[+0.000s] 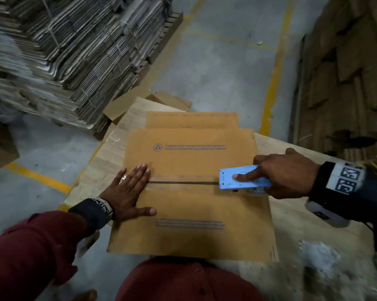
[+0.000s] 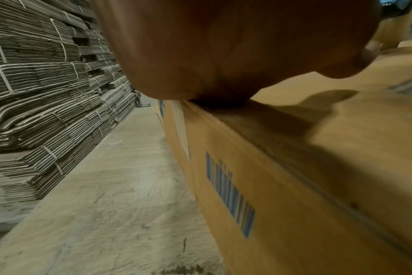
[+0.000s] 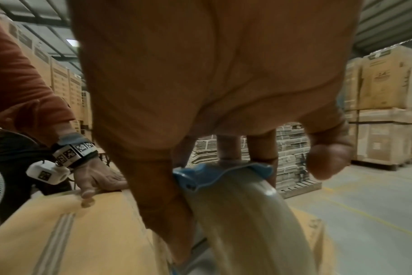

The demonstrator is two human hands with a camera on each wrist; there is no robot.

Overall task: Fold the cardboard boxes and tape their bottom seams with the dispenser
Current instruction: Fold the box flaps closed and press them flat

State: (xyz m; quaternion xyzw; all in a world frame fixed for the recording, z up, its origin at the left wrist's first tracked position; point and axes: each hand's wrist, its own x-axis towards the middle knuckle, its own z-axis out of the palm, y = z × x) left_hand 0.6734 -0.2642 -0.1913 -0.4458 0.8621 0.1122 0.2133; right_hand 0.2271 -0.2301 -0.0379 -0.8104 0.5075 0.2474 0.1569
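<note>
- The left hand (image 1: 130,190) lies flat with spread fingers on the cardboard box (image 1: 189,205), at 9 o'clock of the seam (image 1: 183,182).
- The box stands on the table (image 1: 313,216).
- The right hand (image 1: 285,173) grips the blue dispenser (image 1: 237,177) at the seam's 3 o'clock end, index finger straight on top.

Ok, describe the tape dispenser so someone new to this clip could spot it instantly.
Start at the brown cardboard box on the wooden table. Follow its dark centre seam to the right end, where the right hand grips the tape dispenser, the only light-blue thing amid brown cardboard.
</note>
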